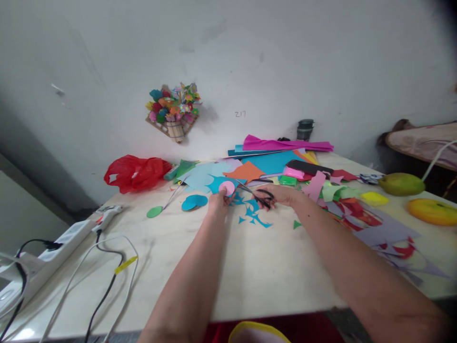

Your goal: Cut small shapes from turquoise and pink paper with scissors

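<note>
My left hand (219,200) pinches a pink paper circle (226,188) laid over a piece of blue paper (214,183). To its right, my right hand (276,194) has its fingers in the handles of black-handled scissors (264,197). The blades point up and left, close to the edge of the blue paper; whether they touch it I cannot tell. Blue paper scraps (253,209) lie on the table below the scissors. Left of my left hand rest cut blue paper circles (194,202), overlapping, and a green paper circle (154,212).
A red plastic bag (137,172) sits at the back left. A power strip (60,250) with cables runs along the left. Coloured paper sheets (269,163) cover the back; lilac scraps (387,231) and mangoes (402,184) lie right. A paper-flower basket (174,114) hangs on the wall.
</note>
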### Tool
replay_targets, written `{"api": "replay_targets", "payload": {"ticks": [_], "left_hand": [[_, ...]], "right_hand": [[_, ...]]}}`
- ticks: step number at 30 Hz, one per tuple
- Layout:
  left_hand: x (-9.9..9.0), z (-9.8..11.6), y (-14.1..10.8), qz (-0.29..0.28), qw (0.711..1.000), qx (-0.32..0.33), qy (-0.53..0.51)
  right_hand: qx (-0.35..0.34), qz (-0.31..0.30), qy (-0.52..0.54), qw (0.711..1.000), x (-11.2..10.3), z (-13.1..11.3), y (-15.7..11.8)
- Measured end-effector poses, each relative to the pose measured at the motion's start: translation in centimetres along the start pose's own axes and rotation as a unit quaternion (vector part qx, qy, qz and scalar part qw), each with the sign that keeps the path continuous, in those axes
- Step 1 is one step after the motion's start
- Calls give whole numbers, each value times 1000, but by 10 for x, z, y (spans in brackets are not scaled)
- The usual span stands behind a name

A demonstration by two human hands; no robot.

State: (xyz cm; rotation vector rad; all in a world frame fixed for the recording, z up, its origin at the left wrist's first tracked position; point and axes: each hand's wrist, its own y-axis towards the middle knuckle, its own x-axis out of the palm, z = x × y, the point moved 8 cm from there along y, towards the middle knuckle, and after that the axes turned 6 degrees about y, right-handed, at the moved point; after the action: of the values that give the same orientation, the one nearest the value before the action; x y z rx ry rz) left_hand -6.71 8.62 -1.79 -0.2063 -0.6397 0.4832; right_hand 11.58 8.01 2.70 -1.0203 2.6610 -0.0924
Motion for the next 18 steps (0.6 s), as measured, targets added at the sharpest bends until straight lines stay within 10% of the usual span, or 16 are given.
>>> {"api": "replay_targets", "payload": {"ticks": [18], "left_hand": [[6,-6,-2,-50,998,-13,34]], "right_hand": [[-33,22,37,999,5,7,13]]}}
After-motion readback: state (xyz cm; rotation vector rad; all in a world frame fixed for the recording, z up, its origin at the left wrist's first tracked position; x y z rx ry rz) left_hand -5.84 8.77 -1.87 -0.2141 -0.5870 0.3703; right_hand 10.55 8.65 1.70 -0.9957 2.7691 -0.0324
